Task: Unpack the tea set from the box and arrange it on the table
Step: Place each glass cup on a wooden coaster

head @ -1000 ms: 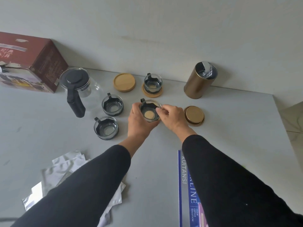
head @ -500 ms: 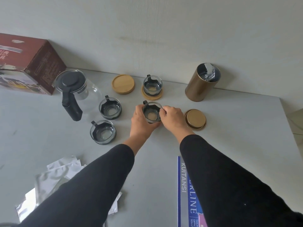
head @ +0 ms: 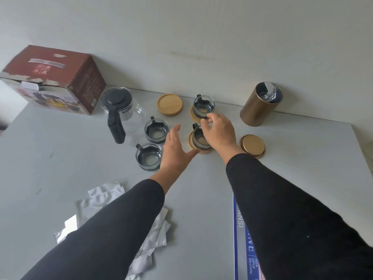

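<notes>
A glass cup with a black holder (head: 197,138) stands on a wooden coaster (head: 205,151) at mid-table. My right hand (head: 219,132) hovers over its right side, fingers loosely apart and holding nothing. My left hand (head: 175,154) is open just left of it, its thumb by the coaster's edge. Behind, a second cup (head: 203,107) sits on its own coaster, beside a bare coaster (head: 170,104). Two more cups (head: 156,132) (head: 149,156) stand directly on the table. The glass teapot (head: 121,110) with a black lid stands next to the red box (head: 50,77).
A gold canister (head: 260,105) stands open at the back right, with its gold lid (head: 252,146) lying in front of it. Silver foil bags (head: 121,219) lie near the front, partly under my left sleeve. A blue-printed sheet (head: 242,239) lies under my right arm. The wall runs behind the table.
Both hands have let go of the middle cup, which stands on its coaster. My left hand has pulled back to the left and spread; my right hand has lifted above the cup.
</notes>
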A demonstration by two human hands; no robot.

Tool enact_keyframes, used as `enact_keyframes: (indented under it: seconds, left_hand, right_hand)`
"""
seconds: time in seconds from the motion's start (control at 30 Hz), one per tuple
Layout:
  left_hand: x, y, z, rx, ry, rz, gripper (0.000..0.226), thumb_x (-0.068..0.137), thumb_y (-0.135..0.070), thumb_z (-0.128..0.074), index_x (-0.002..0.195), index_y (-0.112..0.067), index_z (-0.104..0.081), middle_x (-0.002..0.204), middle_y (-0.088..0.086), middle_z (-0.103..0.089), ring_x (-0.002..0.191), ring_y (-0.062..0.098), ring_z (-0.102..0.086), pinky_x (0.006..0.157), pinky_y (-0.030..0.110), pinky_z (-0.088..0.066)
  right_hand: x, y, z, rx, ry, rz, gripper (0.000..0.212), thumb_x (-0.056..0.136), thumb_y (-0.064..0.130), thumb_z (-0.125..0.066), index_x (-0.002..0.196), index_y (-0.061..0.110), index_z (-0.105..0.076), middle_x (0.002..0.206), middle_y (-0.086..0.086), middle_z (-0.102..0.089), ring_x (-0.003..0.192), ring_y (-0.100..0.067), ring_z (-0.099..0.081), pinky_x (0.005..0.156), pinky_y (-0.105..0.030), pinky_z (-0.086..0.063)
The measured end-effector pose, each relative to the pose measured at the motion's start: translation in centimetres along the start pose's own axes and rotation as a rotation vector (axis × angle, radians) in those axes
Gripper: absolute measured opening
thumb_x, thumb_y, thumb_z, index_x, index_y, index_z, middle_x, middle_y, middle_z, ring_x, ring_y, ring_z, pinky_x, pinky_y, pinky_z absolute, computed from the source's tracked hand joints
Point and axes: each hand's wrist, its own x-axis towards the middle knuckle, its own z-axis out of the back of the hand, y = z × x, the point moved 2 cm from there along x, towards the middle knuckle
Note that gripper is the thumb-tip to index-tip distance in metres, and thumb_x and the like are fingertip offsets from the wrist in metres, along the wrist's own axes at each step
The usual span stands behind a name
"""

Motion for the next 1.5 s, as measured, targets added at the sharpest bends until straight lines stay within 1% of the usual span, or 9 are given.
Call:
enact_keyframes:
  seconds: [0.1,0.23,0.43,0.6,0.73,0.9,1.07,1.2,1.5]
  left_hand:
    - [-1.2,1.2,3.0,-0.006,-0.09,-0.035,0.083,0.079,-0.037,-0.074,0.144,-0.01,-0.03,0.143,0.001,-0.04,0.134,0.016,-0.037,0.109,0.023,-0.027]
    - [-3.2,4.1,6.8,-0.011,-0.171,-0.045,0.064,0.087,-0.033,-0.065,0.14,-0.009,-0.037,0.136,0.002,-0.047,0.126,0.016,-0.044,0.101,0.019,-0.028]
    - [-4.8,10.0,10.2,0.03,-0.193,0.122,0.042,0.097,-0.024,-0.048,0.135,-0.008,-0.041,0.133,0.006,-0.05,0.125,0.019,-0.047,0.102,0.025,-0.034]
    - [-2.6,12.5,10.6,0.121,-0.008,0.363,0.049,0.096,-0.016,-0.044,0.142,-0.006,-0.032,0.145,0.01,-0.036,0.13,0.025,-0.041,0.105,0.031,-0.034]
    - [-0.7,12.5,9.9,0.214,0.092,0.432,0.055,0.095,-0.018,-0.05,0.142,0.001,-0.028,0.145,0.011,-0.03,0.133,0.026,-0.036,0.109,0.031,-0.03]
    - [0.8,12.9,9.1,0.374,0.199,0.461,0.068,0.091,-0.025,-0.062,0.14,0.005,-0.027,0.141,0.016,-0.029,0.135,0.03,-0.032,0.114,0.037,-0.029]
    - [1.5,13.3,8.5,0.48,0.191,0.404,0.062,0.092,-0.021,-0.06,0.138,0.007,-0.03,0.142,0.021,-0.029,0.135,0.033,-0.029,0.112,0.038,-0.031]
    - [1.6,13.9,8.0,0.448,0.229,0.463,0.077,0.093,-0.017,-0.06,0.147,0.008,-0.011,0.154,0.021,-0.01,0.147,0.033,-0.007,0.116,0.034,-0.025]
    - [2.2,13.4,8.0,0.556,0.335,0.473,0.078,0.098,-0.02,-0.051,0.148,0.008,0.002,0.155,0.027,0.003,0.146,0.038,-0.003,0.114,0.039,-0.024]
  right_hand:
    - [-0.5,3.0,-0.8,0.016,-0.008,0.027,0.039,0.094,0.031,-0.05,0.124,0.007,-0.058,0.122,-0.011,-0.06,0.115,-0.028,-0.054,0.093,-0.033,-0.042]
    - [-1.3,6.7,-2.7,0.015,0.039,0.056,0.041,0.093,0.032,-0.052,0.124,0.006,-0.057,0.122,-0.013,-0.06,0.117,-0.029,-0.052,0.095,-0.033,-0.04]
    - [-1.8,10.6,-5.5,-0.017,0.118,0.008,0.055,0.088,0.039,-0.055,0.135,0.01,-0.046,0.133,-0.012,-0.048,0.125,-0.029,-0.045,0.099,-0.036,-0.039]
    - [-1.3,11.7,-7.1,-0.051,0.158,-0.061,0.069,0.082,0.045,-0.062,0.139,0.014,-0.038,0.137,-0.012,-0.041,0.127,-0.031,-0.043,0.098,-0.039,-0.041]
    - [-0.4,11.4,-8.8,-0.065,0.233,-0.087,0.08,0.076,0.051,-0.067,0.14,0.015,-0.035,0.137,-0.014,-0.039,0.124,-0.034,-0.045,0.099,-0.039,-0.043]
    - [0.3,11.2,-10.3,-0.102,0.295,-0.12,0.085,0.073,0.053,-0.069,0.14,0.017,-0.031,0.136,-0.013,-0.038,0.123,-0.035,-0.046,0.096,-0.04,-0.043]
    - [0.9,11.4,-11.1,-0.123,0.26,-0.12,0.077,0.074,0.045,-0.07,0.136,0.014,-0.036,0.133,-0.013,-0.042,0.119,-0.035,-0.049,0.094,-0.039,-0.044]
    - [1.1,11.5,-10.9,-0.095,0.222,-0.139,0.071,0.075,0.041,-0.069,0.133,0.012,-0.039,0.131,-0.014,-0.042,0.116,-0.035,-0.05,0.093,-0.037,-0.043]
    - [-1.3,9.7,-5.5,-0.063,0.094,-0.16,0.081,0.074,0.034,-0.072,0.142,0.014,-0.033,0.139,-0.013,-0.04,0.127,-0.029,-0.043,0.1,-0.034,-0.038]
